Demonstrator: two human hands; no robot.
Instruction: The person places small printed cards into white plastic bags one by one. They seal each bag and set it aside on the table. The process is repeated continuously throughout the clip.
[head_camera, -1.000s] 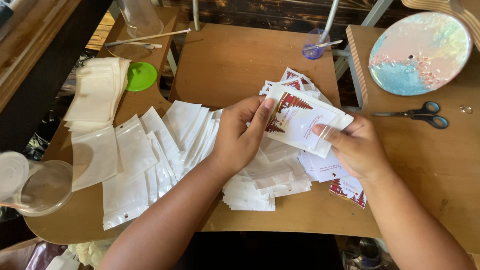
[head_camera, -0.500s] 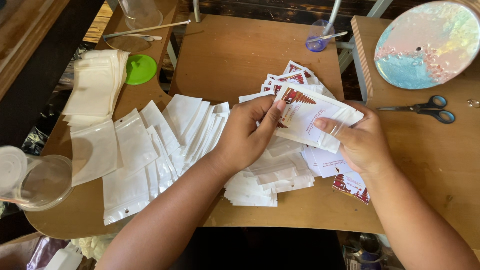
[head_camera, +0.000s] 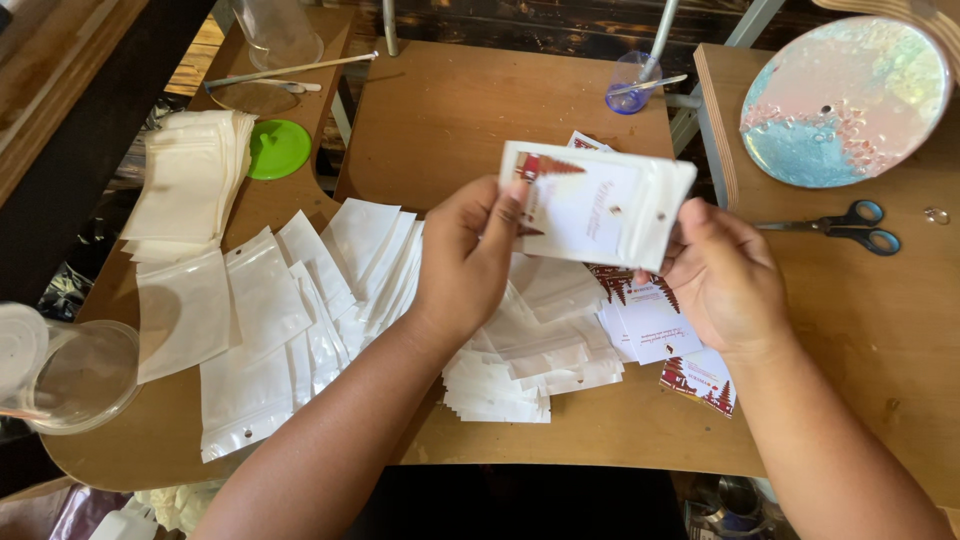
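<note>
Both the left hand (head_camera: 465, 265) and right hand (head_camera: 725, 275) are now lifting the pouch (head_camera: 595, 205) higher off the bench (head_camera: 450, 110), fingers pinching its edges, card seated inside.

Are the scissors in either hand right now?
No, the scissors lie on the table, while both hands hold a white pouch.

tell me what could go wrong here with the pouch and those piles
1. The left hand and right hand pinch the white pouch only at its edges, above the table; it could slip and fall among the loose pouches.
2. The printed cards lie near the table's front edge; a forearm could sweep them off.
3. The scissors lie beside the right hand, so a sideways reach might knock them.
</note>
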